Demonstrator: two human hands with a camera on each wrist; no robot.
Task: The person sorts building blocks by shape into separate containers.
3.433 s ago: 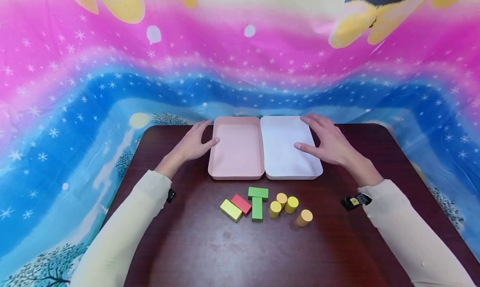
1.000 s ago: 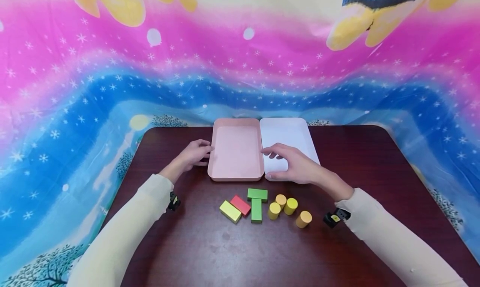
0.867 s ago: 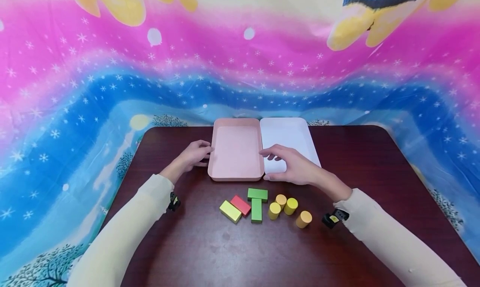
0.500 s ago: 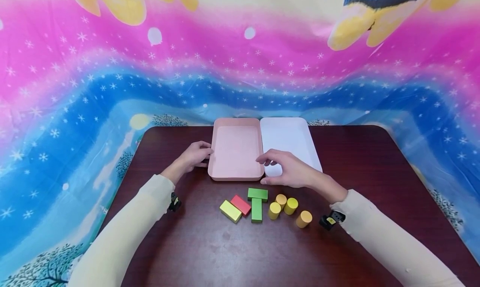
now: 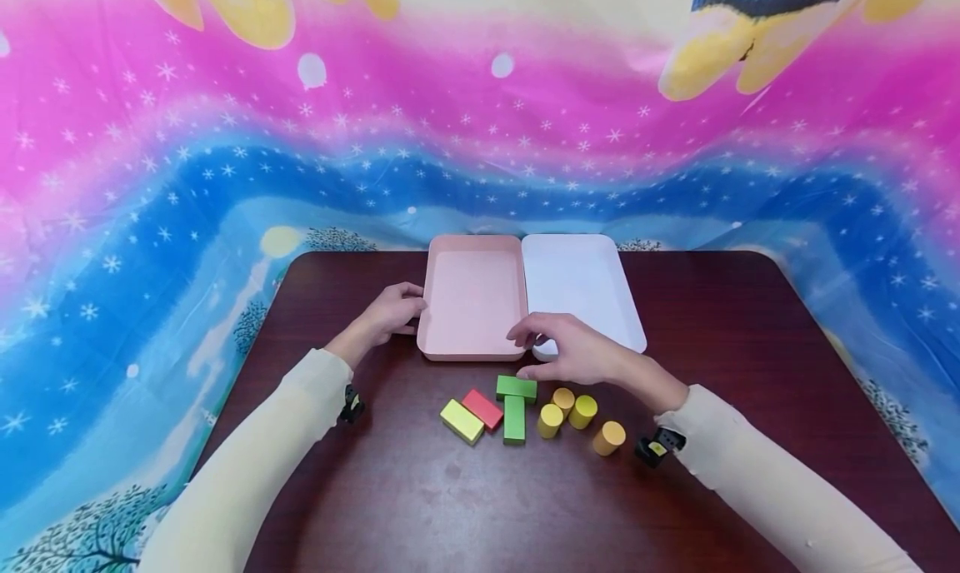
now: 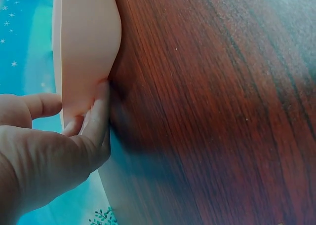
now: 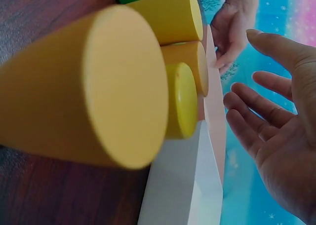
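Note:
My left hand (image 5: 390, 311) rests at the left side of the pink tray (image 5: 422, 340), its fingers touching the outer wall. The left wrist view shows fingertips against that wall (image 6: 89, 47) and the thumb at the rim. My right hand (image 5: 573, 348) hovers over the front of the white tray (image 5: 622, 340), fingers loosely bent, holding nothing. Its thumb tip overlaps the upper green block (image 5: 517, 390) in the head view. A second green block (image 5: 514, 421), a red block (image 5: 483, 410) and a yellow block (image 5: 462, 421) lie in front of the pink tray.
Several yellow and orange cylinders stand right of the blocks, among them a yellow cylinder (image 5: 582, 411) and an orange cylinder (image 5: 609, 438) set apart. Both trays sit side by side near the back edge of the dark wooden table (image 5: 450, 506). A patterned cloth (image 5: 480, 140) hangs behind.
My left hand has moved from above the tray's back left down to its left wall. My right hand has come inward and toward the blocks, off the white tray's right side. Blocks unmoved.

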